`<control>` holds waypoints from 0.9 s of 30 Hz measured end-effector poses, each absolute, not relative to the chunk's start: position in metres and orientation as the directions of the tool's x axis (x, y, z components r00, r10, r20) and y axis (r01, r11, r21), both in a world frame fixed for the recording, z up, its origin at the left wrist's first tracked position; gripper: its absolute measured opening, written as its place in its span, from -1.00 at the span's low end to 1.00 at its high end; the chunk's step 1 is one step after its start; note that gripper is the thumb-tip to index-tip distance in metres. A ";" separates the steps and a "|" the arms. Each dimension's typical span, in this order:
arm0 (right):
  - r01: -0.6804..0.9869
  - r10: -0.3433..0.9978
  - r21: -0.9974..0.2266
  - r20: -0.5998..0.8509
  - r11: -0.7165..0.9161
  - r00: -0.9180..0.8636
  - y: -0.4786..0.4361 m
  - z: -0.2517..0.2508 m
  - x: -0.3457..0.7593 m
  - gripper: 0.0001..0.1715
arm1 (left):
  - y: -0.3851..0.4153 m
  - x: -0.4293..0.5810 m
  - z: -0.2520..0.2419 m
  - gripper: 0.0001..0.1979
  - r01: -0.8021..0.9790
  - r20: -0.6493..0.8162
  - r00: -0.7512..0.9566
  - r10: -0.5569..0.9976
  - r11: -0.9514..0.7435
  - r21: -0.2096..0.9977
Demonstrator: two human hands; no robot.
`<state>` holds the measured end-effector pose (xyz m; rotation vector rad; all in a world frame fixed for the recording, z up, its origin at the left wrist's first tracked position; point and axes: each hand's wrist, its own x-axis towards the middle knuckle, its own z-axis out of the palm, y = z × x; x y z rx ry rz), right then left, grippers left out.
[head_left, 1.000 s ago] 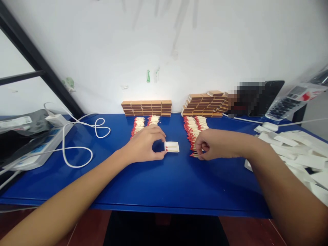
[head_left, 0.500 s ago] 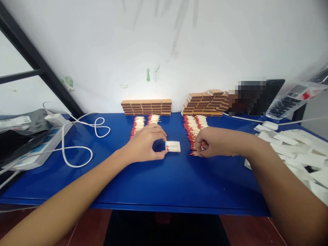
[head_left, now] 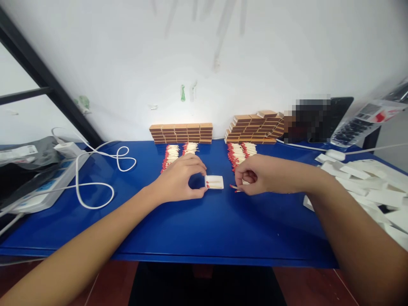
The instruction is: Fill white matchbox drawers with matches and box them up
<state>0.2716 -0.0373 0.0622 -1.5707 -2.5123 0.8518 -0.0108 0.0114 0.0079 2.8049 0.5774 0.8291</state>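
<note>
Matchbox tray (head_left: pixel 214 182), white and open, sits at the middle of the blue desk (head_left: pixel 197 225), pinched at its left end by the left hand (head_left: pixel 178 180). Just beside it, the right hand (head_left: pixel 255 174) grips a few red-tipped matches (head_left: pixel 235 187). Match rows (head_left: pixel 237 153) lie toward the back edge.

I see bare blue tabletop (head_left: pixel 204 229) open along the near edge, hemmed by looped white cable (head_left: pixel 95 208) on the left, heaped white cardboard sleeves (head_left: pixel 379 197) on the right, and rows of red-tipped matches (head_left: pixel 172 155) farther back.
</note>
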 end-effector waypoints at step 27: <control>0.754 0.841 -0.378 0.166 0.537 -0.516 -0.032 0.036 0.237 -0.94 | 0.010 -0.009 0.010 -0.82 0.293 0.484 0.785 0.385 -0.921 0.257</control>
